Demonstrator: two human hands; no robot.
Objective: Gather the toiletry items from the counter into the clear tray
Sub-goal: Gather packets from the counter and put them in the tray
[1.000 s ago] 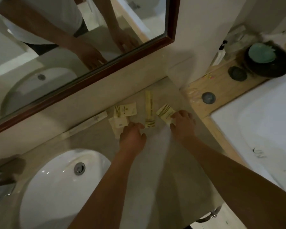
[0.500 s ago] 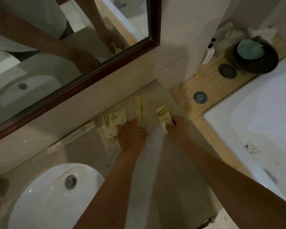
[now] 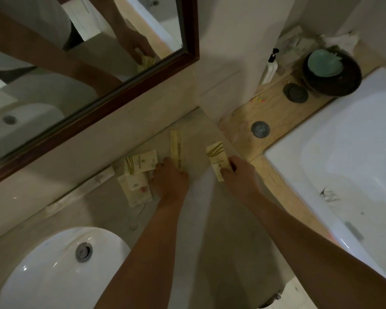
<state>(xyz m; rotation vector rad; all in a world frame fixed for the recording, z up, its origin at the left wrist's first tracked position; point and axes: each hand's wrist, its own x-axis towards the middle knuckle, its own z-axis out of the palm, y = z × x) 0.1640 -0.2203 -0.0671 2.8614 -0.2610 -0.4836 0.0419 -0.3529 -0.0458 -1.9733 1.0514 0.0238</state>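
Several cream toiletry packets with green stripes lie on the beige counter [image 3: 221, 230] below the mirror. My right hand [image 3: 239, 177] grips a small cream box [image 3: 216, 159] at its near end. My left hand [image 3: 172, 177] rests its fingers on the lower end of a long narrow packet [image 3: 175, 148]. Left of that hand lie a flat cream box [image 3: 140, 161] and a pale sachet [image 3: 135, 188]. A long white sleeve [image 3: 80, 190] lies along the wall. No clear tray can be made out in the dim light.
A white basin [image 3: 54, 270] is sunk in the counter at lower left. A wood-framed mirror [image 3: 120, 94] hangs above. To the right runs a wooden ledge [image 3: 274, 112] with a dark bowl [image 3: 334, 76], a pump bottle [image 3: 271, 68] and the bathtub [image 3: 348, 157].
My right hand has closed on the small box and turned it more upright. My left hand has slid up onto the long packet's end. The view has shifted left.
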